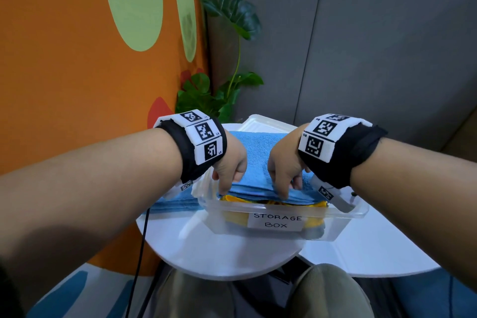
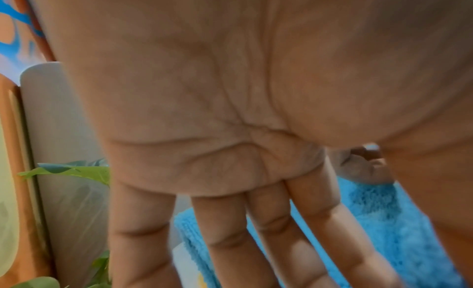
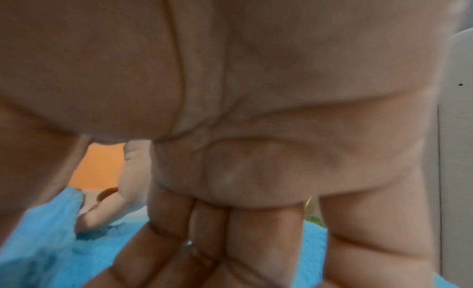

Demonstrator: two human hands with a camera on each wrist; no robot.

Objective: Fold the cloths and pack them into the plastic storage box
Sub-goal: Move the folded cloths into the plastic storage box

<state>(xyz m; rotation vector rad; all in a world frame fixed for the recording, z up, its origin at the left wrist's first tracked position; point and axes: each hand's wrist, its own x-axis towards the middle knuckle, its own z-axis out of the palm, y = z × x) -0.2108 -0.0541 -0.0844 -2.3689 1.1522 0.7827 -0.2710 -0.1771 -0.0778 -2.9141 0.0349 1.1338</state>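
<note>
A folded blue cloth (image 1: 258, 152) lies across the top of the clear plastic storage box (image 1: 335, 227), which is labelled "STORAGE BOX". A yellow cloth (image 1: 232, 199) shows inside the box beneath it. My left hand (image 1: 227, 175) holds the cloth's near edge at the left, thumb down over the layered edge. My right hand (image 1: 284, 178) holds the same edge further right. In the wrist views the fingers (image 2: 230, 231) and fingers (image 3: 256, 242) stretch out over the blue cloth (image 2: 396, 231). Another blue cloth (image 1: 175, 201) lies on the table left of the box.
The box stands on a round white table (image 1: 219, 253), with a second white table (image 1: 374, 248) adjoining at the right. A clear lid (image 1: 268, 121) lies behind the box. A leafy plant (image 1: 227, 90) and an orange wall stand behind and left. A black cable (image 1: 140, 253) hangs at the table's left.
</note>
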